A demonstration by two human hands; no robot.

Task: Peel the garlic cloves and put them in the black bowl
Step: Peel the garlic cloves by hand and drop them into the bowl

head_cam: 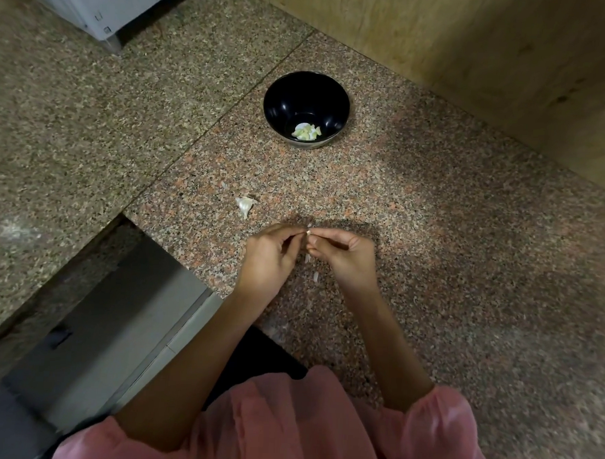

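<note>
Black bowl [298, 98], one — left hand [269, 259] and right hand [344, 258] pinch one clove [308, 232].

- A speckled granite countertop [448, 241], pink, grey and black, fills most of the view
- A thin straight seam [230, 105] crosses it on a slant, from upper centre down to the left
- Left of the seam lies a greyer slab [75, 125] with a pale smear [16, 231] near the left edge
- A tan wooden panel [488, 64] (with a few dark knots) rises along the upper right
- A white box-like unit [89, 9], only its corner showing, stands at the top left
- A grey metal front [126, 312] with a dark fitting [60, 337] sits below the counter edge, lower left
</note>
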